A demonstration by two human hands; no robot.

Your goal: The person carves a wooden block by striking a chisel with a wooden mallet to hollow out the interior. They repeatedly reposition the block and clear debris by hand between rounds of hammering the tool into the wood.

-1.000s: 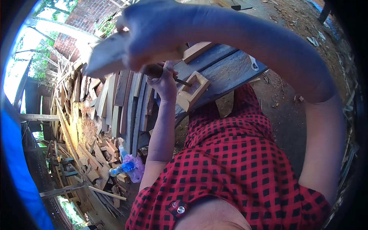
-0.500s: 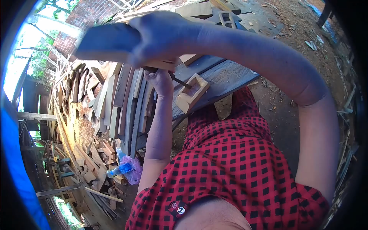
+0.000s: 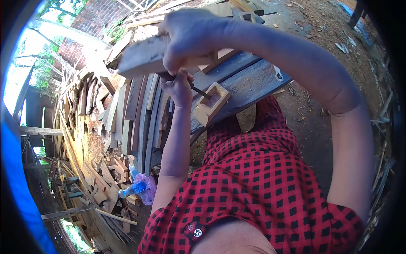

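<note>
My left hand point(image 3: 178, 89) is wrapped round the handle of a chisel point(image 3: 200, 91). Its blade slants down into the hollow of a small pale wooden block point(image 3: 206, 115), which rests near the edge of a dark plank bench. Above the left hand, my right hand point(image 3: 190, 38) grips a thick wooden mallet-like block point(image 3: 144, 56), slightly blurred. The mallet-like block hangs over the top of the chisel handle; whether they touch is hard to tell. Most of the handle is hidden by my left fingers.
The dark bench point(image 3: 249, 82) carries a metal tool end point(image 3: 278, 74). Several boards point(image 3: 139, 110) stand stacked to its left. Scrap wood point(image 3: 101, 186), a plastic bottle point(image 3: 133, 189) and a pink plastic bag point(image 3: 148, 195) lie lower left. A brick wall point(image 3: 91, 25) stands behind.
The mallet-like block in my right hand has shifted right and a little down, and its tilt has changed. My left hand, the chisel and the pale hollowed block stay nearly where they were.
</note>
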